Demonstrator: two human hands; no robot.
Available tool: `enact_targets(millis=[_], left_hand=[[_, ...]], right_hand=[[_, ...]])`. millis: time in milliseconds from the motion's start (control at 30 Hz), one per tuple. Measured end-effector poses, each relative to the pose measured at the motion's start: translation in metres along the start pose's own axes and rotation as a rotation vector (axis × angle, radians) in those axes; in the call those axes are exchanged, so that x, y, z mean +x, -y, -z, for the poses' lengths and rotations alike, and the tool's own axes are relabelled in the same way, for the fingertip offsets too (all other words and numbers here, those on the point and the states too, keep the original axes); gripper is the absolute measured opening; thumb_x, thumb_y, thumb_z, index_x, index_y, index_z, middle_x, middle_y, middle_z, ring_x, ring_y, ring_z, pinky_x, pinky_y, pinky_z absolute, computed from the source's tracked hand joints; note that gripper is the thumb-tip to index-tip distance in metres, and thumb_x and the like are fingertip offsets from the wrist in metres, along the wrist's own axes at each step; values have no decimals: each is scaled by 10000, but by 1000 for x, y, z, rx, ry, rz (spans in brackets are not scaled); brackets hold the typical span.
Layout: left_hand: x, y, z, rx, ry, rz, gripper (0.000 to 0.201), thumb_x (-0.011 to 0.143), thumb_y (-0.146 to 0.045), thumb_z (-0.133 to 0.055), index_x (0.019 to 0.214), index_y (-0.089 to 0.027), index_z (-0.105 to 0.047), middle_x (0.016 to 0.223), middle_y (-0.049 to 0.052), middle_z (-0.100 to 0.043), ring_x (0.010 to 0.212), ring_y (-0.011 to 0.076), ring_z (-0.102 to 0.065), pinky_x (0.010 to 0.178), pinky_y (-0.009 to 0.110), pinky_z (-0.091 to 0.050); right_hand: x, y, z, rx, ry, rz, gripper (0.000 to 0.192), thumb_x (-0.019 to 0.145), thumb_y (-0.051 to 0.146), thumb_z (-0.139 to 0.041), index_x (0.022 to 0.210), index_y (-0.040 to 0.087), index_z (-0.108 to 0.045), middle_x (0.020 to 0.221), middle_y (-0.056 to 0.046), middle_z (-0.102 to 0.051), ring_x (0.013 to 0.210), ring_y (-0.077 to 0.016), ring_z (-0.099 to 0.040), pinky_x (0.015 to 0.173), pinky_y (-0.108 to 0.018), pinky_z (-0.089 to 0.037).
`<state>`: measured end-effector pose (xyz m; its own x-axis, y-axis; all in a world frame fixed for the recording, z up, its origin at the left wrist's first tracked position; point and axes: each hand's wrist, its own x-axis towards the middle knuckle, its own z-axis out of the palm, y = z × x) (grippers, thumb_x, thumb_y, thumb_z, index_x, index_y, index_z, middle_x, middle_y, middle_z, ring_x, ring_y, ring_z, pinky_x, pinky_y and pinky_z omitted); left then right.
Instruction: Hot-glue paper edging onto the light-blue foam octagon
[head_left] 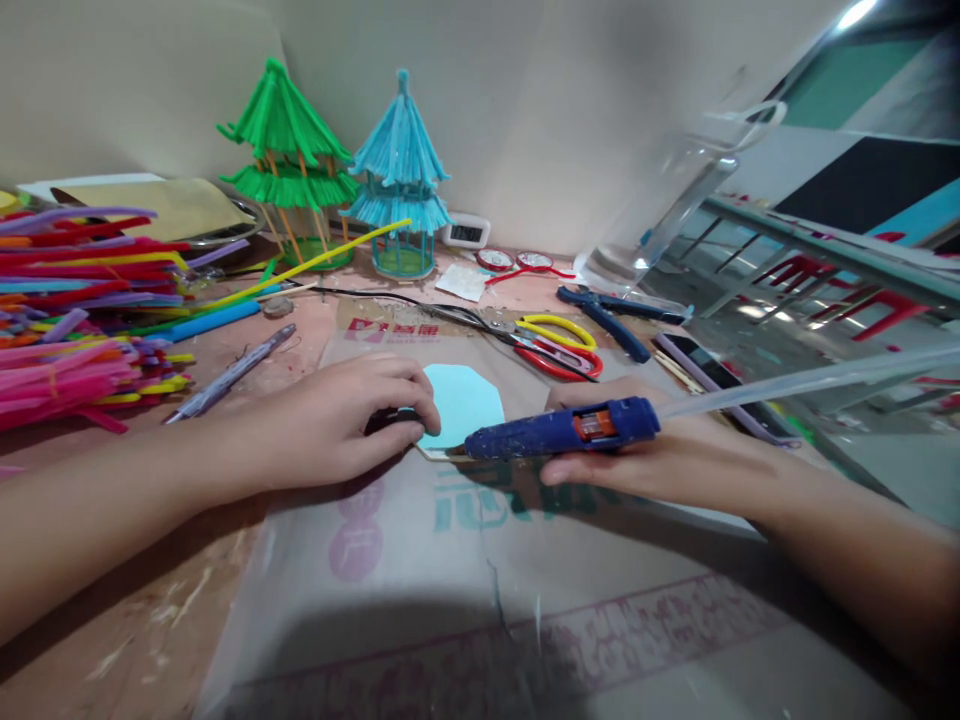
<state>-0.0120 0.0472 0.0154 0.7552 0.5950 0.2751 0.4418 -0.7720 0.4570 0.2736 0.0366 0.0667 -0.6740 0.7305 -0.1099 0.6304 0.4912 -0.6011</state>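
A light blue many-sided piece of card (pixel 466 400) lies on the printed plastic sheet (pixel 405 600) in front of me. My left hand (pixel 375 415) grips the card's left edge between thumb and fingers. In my right hand (pixel 607 440) is a dark blue hot glue gun (pixel 559 430), with a long clear glue stick (pixel 810 378) out of its back end. The gun's nozzle points left and reaches the card's near edge. Fingers of the right hand are partly hidden behind the gun.
Bundled coloured pipe cleaners (pixel 90 310) lie at the left, near a pen (pixel 232 370). Behind stand a green pagoda model (pixel 292 190) and a blue one (pixel 401 190). Scissors (pixel 559 345), pliers (pixel 607 315), a phone (pixel 720 385) and a clear jug (pixel 660 210) are farther right.
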Motion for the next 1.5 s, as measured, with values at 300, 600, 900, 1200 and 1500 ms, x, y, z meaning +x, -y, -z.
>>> enact_targets(millis=[300,600,900,1200,1500], left_hand=[[4,-15,-5,96,-55,86,157,930,-340,-595,885,-230,-697,946,4,-675,911,185,-618,816,324,-432],[5,-17,-4,79,-21,61,146,929,-251,-554,851,-197,-665,884,-2,-657,846,150,-594,759,277,-429],[4,-16,-4,57,-31,78,105,889,-233,-583,822,-202,-657,869,-14,-648,834,142,-587,756,268,-425],[5,-15,-3,35,-24,97,83,855,-208,-588,786,-204,-635,831,-29,-636,780,129,-573,714,259,-423],[5,-15,0,30,-2,102,103,863,-233,-578,796,-203,-649,835,-14,-650,781,145,-587,708,275,-422]], right_hand=[[-3,0,6,-34,-2,42,379,823,539,-701,737,183,-605,569,42,-517,515,-103,-431,453,-224,-295],[-6,-5,14,-77,18,32,352,808,530,-724,808,185,-652,612,42,-561,546,-100,-497,456,-201,-335],[-3,-2,12,-57,35,24,370,837,540,-675,818,171,-654,642,13,-576,564,-119,-500,470,-226,-343],[-3,4,9,-8,39,0,361,839,516,-674,806,164,-603,649,5,-587,571,-122,-516,480,-234,-357],[-1,4,-7,94,29,-79,347,817,521,-696,843,184,-618,709,-10,-641,618,-144,-568,525,-253,-401]])
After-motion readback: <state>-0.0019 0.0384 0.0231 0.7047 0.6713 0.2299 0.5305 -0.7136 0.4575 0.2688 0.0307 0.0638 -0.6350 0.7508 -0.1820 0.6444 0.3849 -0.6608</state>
